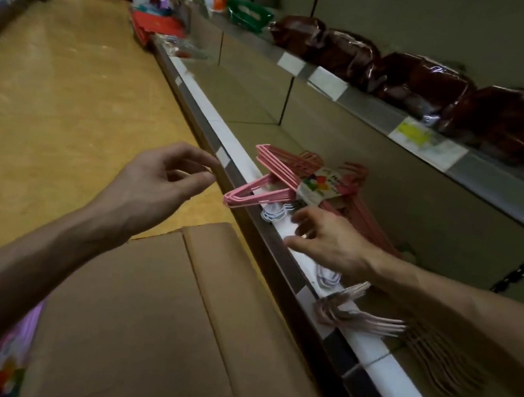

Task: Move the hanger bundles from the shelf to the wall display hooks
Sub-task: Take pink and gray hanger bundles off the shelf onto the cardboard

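A dim shop aisle, yellow floor (64, 91) to the left, metal shelving to the right. Nearest, a brown cardboard box (165, 320) below the hands, flaps shut. Just past it, the white-edged lower shelf (376, 353), with a pale pink hanger bundle (368, 318) poking its tips over the lip under the right forearm. Further along the same shelf, a brighter pink hanger bundle (277, 180) with a paper label, ends overhanging the edge, a few white hooks (274, 212) beside it. No wall display hooks in sight.

Risk from here: overhanging ends tipping off the lip if nudged rather than gripped; wire hooks of neighbouring bundles snagging together, so one lift dragging a second bundle off the shelf; a band or label slipping and the bundle fanning apart.

Left hand (161, 175) raised over the aisle, palm down, fingers (197, 162) loosely curled, holding nothing, near the bundle's tip but apart from it. Right hand (323, 239) stretched over the shelf lip, fingers (303, 213) spread and relaxed, seemingly gripping nothing, though motion blur leaves contact with the labelled bundle uncertain.

Beyond, an upper shelf (465, 162) of dark wrapped packs (419, 82); coloured plastic goods at the aisle's far end.
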